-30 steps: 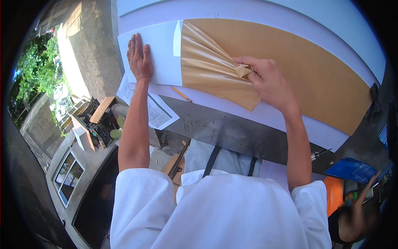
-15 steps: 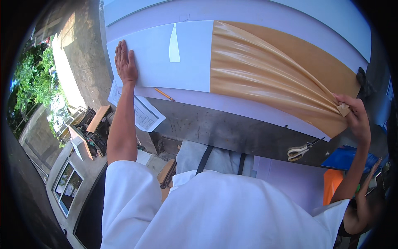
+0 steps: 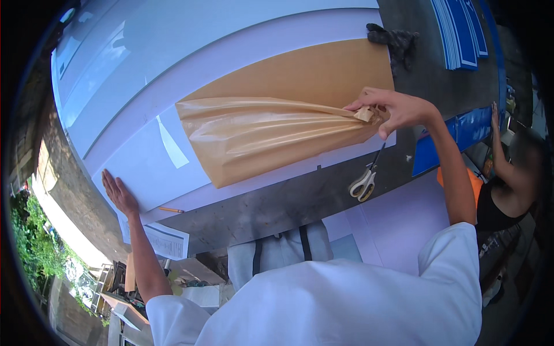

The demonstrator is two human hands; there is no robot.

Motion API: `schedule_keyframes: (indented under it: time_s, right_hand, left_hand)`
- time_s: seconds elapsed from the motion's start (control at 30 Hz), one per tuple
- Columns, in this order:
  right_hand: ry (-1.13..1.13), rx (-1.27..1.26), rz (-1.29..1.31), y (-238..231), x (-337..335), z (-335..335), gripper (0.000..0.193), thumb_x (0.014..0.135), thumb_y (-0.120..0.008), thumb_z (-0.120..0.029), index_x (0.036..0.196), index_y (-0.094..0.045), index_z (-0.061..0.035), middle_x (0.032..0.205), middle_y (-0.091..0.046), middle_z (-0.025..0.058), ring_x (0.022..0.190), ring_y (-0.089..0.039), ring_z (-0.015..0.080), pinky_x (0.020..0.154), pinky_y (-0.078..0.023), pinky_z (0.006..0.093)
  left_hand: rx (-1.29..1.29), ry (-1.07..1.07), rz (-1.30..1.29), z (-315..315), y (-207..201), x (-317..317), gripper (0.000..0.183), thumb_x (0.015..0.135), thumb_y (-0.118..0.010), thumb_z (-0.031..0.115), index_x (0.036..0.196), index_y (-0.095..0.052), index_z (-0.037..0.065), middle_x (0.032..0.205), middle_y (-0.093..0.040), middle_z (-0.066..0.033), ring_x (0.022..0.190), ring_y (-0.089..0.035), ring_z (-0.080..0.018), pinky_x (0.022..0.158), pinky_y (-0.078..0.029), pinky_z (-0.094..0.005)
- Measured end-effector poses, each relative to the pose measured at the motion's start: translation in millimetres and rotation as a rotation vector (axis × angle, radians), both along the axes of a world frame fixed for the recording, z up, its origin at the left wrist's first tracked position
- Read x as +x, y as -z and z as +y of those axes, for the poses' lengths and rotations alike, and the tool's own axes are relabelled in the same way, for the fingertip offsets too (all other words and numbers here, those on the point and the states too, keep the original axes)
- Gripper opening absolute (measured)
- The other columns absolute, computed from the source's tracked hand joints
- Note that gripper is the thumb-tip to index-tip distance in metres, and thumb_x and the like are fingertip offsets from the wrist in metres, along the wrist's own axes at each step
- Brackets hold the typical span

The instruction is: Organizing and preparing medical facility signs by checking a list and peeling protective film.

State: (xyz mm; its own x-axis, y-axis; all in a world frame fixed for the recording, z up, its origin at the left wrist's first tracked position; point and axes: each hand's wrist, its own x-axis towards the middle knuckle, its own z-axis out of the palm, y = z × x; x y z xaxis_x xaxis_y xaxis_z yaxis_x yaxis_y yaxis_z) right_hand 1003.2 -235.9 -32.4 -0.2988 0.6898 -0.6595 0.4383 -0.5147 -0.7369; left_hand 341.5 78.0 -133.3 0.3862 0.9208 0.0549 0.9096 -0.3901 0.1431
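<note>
My left hand (image 3: 120, 196) lies flat with fingers spread at the left end of a long white sheet (image 3: 135, 173). Glossy tan backing paper (image 3: 259, 135) covers the right part of this sheet. Its folds gather toward the right, where my right hand (image 3: 401, 109) pinches the bunched end between thumb and fingers. A flatter matte tan area (image 3: 300, 75) shows behind the folds. A bright white wedge (image 3: 172, 144) crosses the bare sheet; I cannot tell whether it is a reflection. Scissors (image 3: 363, 183) with pale handles lie just below my right hand.
A pencil (image 3: 171, 210) and a printed page (image 3: 164, 239) lie near my left forearm. A dark glove-like cloth (image 3: 395, 43) rests beyond my right hand. Blue-and-white panels (image 3: 459, 34) are stacked far right. Another person (image 3: 508, 196) is at the right, one arm by a blue sheet (image 3: 473, 130).
The view has swung to the right, bringing the stacked blue panels into sight. My left hand remains flat at the sheet's left end, and my right hand still grips the bunched backing paper.
</note>
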Motion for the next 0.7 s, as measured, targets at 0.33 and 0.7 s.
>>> schedule_keyframes:
  time_s: [0.33,0.7]
  right_hand:
    - [0.396,0.069,-0.793,-28,-237,80,0.08,0.081,-0.058,-0.072,0.093,-0.061,0.007,0.093,-0.064,0.0235,0.09,-0.065,0.0349,0.075,-0.053,0.0438]
    - [0.253,-0.215,-0.747,17,-325,155,0.092,0.076,-0.051,-0.084,0.073,-0.068,0.0072,0.077,-0.068,0.0242,0.079,-0.069,0.0409,0.072,-0.055,0.0478]
  left_hand:
    - [0.018,0.01,0.004,2,7,4,0.053,0.105,-0.033,0.038,0.151,-0.035,0.012,0.154,-0.037,-0.0103,0.144,-0.03,-0.029,0.117,-0.021,-0.0439]
    - [-0.071,-0.06,-0.006,-24,-18,52,0.052,0.097,-0.053,0.024,0.145,-0.043,0.008,0.152,-0.04,-0.011,0.146,-0.026,-0.0318,0.117,-0.022,-0.0515]
